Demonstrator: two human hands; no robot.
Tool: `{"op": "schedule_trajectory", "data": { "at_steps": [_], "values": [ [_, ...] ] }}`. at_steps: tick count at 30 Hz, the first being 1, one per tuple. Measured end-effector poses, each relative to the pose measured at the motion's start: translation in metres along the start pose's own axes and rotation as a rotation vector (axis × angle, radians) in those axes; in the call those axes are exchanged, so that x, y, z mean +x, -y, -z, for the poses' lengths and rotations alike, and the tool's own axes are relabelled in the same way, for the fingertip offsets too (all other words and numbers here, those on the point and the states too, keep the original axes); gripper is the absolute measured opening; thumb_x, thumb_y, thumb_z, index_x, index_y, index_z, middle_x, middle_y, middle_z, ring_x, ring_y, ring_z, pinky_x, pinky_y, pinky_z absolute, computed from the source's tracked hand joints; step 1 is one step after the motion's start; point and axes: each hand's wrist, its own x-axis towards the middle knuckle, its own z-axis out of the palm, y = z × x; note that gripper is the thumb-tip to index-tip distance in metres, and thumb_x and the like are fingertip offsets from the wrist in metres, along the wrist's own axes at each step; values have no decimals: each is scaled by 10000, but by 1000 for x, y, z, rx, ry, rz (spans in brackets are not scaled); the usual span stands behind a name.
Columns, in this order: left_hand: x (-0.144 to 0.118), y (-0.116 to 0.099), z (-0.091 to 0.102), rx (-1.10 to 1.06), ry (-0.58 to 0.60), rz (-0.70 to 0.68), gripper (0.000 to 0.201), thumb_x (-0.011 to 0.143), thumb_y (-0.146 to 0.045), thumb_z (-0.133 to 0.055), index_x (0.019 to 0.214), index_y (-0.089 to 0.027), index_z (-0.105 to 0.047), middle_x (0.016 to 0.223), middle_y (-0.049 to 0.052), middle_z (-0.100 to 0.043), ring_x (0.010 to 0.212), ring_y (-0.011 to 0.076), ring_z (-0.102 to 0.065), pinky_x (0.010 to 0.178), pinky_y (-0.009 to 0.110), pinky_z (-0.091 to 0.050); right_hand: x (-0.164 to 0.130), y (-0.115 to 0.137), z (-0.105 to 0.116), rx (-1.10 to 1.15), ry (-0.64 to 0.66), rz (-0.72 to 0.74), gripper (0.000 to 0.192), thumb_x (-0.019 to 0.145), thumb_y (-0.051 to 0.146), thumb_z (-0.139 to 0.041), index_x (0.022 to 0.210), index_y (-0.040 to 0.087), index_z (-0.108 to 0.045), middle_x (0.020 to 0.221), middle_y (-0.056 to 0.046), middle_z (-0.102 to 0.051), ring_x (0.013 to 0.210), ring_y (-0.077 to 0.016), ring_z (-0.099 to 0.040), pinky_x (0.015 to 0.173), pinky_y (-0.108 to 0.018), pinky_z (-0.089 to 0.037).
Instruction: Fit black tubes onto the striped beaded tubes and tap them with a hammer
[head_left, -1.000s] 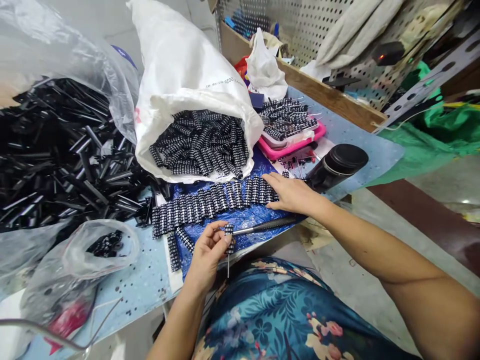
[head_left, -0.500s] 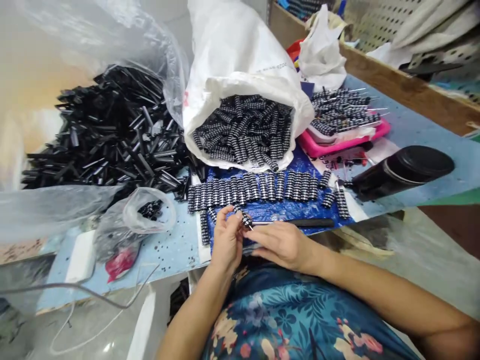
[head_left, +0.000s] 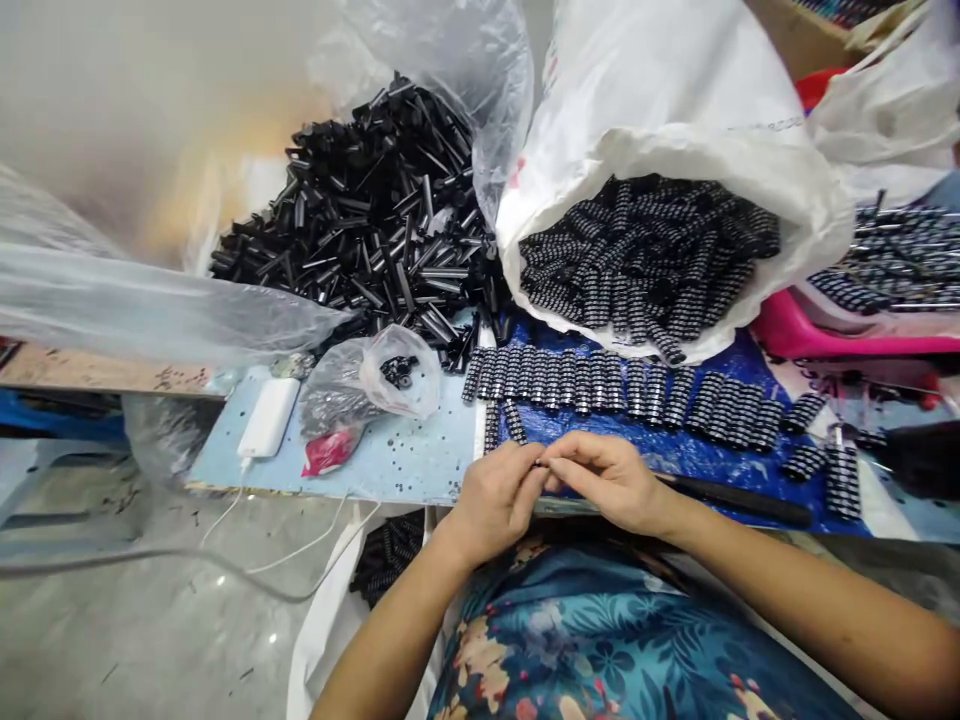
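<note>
Both hands meet at the table's (head_left: 405, 465) near edge, just in front of the row of ribbed black pieces (head_left: 600, 385): the left hand (head_left: 499, 500) and right hand (head_left: 611, 480) press fingertip to fingertip, pinching one small dark piece (head_left: 541, 464) between them, mostly hidden by the fingers. Behind the row a white sack (head_left: 675, 110) lies open, full of the same pieces. Left of the row sit a small clear bag (head_left: 375, 385) and a heap of black tubes (head_left: 375, 230).

Sack (head_left: 675, 110) behind row of parts (head_left: 622, 385), tube pile (head_left: 375, 220) to left.
</note>
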Motion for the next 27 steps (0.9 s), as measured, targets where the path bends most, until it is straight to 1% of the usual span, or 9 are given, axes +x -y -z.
{"op": "schedule_trajectory", "data": {
  "at_steps": [4,6,8,11,14,17,20,24,27],
  "values": [
    [-9,12,-6,-483,-143,363,265,979,-410,-465,1007,-187,-607,823,57,-622,675,142,-569,642,265,-455,16,2,-3,-36,99,-8,314,967,298,-549,1211,104,-589,751,-27,-648,634,-102,-592,581,-197,-475],
    [-11,23,-2,-732,-262,515,294,950,-481,-502,979,-194,-560,745,15,-580,514,97,-462,512,227,-372,19,-1,18,-89,77,18,404,960,313,-555,1303,101,-538,751,-18,-652,622,-101,-593,585,-208,-481],
    [-10,35,12,-831,-420,586,299,908,-493,-561,996,-208,-532,760,1,-580,498,85,-438,503,214,-345,16,-2,55,-185,-91,8,310,973,343,-536,1168,119,-625,770,-30,-662,649,-112,-614,625,-236,-508],
    [-1,48,47,-519,-581,578,335,872,-489,-569,1082,-227,-570,762,8,-573,523,109,-448,528,236,-345,7,3,115,-475,-448,-41,263,965,374,-549,990,147,-677,787,-33,-651,700,-135,-603,681,-275,-498],
    [19,58,81,296,-416,671,470,880,-440,-493,1294,-231,-573,780,67,-612,625,206,-538,628,318,-390,5,9,145,-571,-515,-62,271,959,391,-556,958,146,-671,766,-27,-635,699,-144,-579,678,-283,-463],
    [36,64,98,830,-80,847,470,930,-434,-375,1242,-176,-614,858,156,-666,794,335,-622,687,387,-400,11,12,134,-573,-350,-16,235,960,351,-552,972,154,-679,788,-24,-643,686,-137,-572,631,-266,-438],
    [35,67,98,979,33,870,469,968,-504,-325,957,-170,-653,964,172,-683,902,358,-643,692,375,-400,20,14,108,-568,-194,44,196,961,307,-546,944,170,-685,814,-16,-657,704,-132,-582,652,-265,-446],
    [8,70,90,997,-114,813,339,943,-465,-457,846,-180,-613,946,118,-693,878,288,-648,659,317,-364,44,15,80,-579,-25,108,198,982,304,-523,966,189,-683,829,-5,-663,705,-127,-594,662,-273,-456],
    [-13,72,98,941,-444,676,302,953,-390,-455,822,-165,-608,865,102,-683,831,218,-628,717,290,-380,80,14,46,-678,124,241,208,1000,280,-482,1013,197,-672,904,-19,-676,785,-149,-621,724,-295,-475]
  ]
}}
